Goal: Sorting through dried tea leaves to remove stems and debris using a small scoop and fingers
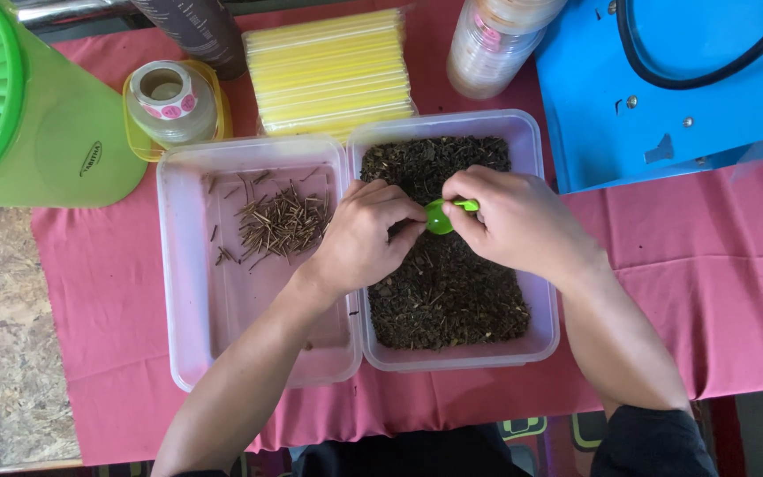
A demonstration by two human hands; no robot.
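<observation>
Two hands meet over the right tub (543, 265), which is full of dark dried bits; the right hand (514, 219) grips a small green scoop (441, 215) by its handle; the left hand (366, 234) is curled, fingertips pinched at the scoop's bowl; the left tub (187, 291), touching the right one, holds a small heap of pale stems (281, 223); far behind lie yellow straws (332, 71) and a tape roll (166, 93) on a pink cloth (717, 283).

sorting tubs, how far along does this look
Done: a small pile of pale sticks lies in the left tub. In hand: the right hand holds a green scoop over the right tub, the left hand pinching at it. Left: the dark loose mix fills most of that tub.
</observation>
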